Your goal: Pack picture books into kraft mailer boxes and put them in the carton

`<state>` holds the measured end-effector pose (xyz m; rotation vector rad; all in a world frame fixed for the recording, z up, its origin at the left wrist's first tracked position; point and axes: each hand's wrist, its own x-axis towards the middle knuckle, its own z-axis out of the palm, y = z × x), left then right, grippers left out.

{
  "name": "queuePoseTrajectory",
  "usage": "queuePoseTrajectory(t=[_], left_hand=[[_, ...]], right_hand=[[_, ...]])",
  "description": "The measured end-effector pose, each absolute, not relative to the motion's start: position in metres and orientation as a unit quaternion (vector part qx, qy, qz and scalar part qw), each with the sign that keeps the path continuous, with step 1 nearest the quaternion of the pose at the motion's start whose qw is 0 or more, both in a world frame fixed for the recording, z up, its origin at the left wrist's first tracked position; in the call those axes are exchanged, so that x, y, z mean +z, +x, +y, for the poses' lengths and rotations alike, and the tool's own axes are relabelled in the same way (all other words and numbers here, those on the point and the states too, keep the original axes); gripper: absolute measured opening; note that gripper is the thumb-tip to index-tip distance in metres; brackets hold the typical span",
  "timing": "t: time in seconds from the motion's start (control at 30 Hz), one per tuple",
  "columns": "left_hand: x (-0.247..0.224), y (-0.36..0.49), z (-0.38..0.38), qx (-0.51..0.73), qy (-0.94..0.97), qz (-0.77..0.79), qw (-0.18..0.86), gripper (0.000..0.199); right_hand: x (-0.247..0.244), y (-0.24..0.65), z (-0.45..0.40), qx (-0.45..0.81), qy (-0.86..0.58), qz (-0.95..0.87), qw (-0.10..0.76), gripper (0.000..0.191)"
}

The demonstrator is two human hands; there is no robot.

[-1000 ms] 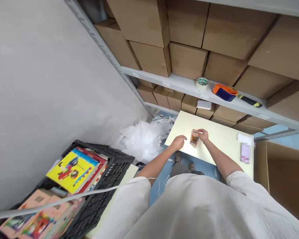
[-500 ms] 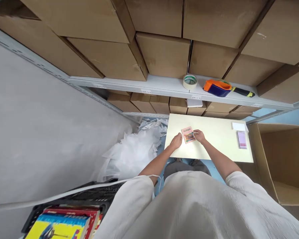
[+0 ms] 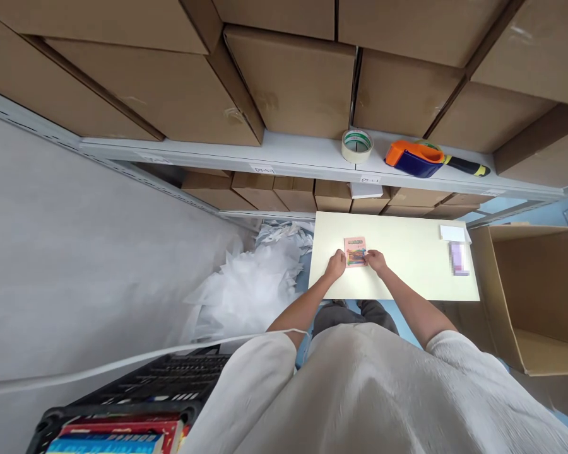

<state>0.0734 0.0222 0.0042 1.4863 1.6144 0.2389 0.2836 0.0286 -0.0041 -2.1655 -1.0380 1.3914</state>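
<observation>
A small flat pink packet (image 3: 355, 244), card-like, with a dark title strip and a multicoloured picture on its front, is between my hands over the pale tabletop (image 3: 411, 252). My left hand (image 3: 336, 265) is closed at its left edge, fingers curled. On the opposite side, my right hand (image 3: 375, 260) pinches the lower right edge, with fingertips covering a bit of the picture. Whether the packet is one card or a thin booklet I cannot tell.
White slips (image 3: 452, 233) and a blurred purple item (image 3: 459, 258) lie at the table's right. Above, a shelf holds a tape roll (image 3: 357, 146), an orange-and-blue tool (image 3: 414, 157) and cardboard boxes (image 3: 293, 82). White packing material (image 3: 250, 284) is left, an open carton (image 3: 534, 302) right.
The pink packet has turned from a tilt to nearly straight. My left hand has come closer against its left edge, and my right hand has shifted slightly down its right side.
</observation>
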Motion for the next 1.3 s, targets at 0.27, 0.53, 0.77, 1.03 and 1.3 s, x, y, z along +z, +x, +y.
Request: queuePoseTrajectory(t=[0.27,0.53,0.77,1.03,1.3], left_hand=[[0.007,0.07,0.023,0.093,0.618,0.634,0.455,0.021],[0.006,0.066,0.03,0.23,0.539,0.653,0.48,0.018],[0.006,0.041,0.035,0.307,0.489,0.642,0.505,0.022],[-0.002,0.007,0.036,0.232,0.517,0.691,0.45,0.018],[-0.018,0.008,0.032,0.184,0.503,0.716,0.448,0.022]], right_hand=[[0.007,0.258,0.03,0.506,-0.758,-0.347,0.221,0.022],[0.03,0.234,0.035,0.555,-0.704,-0.357,0.263,0.023],[0.039,0.212,0.034,0.654,-0.62,-0.344,0.262,0.024],[0.019,0.21,0.035,0.599,-0.673,-0.39,0.19,0.023],[0.002,0.225,0.029,0.537,-0.714,-0.42,0.161,0.032]])
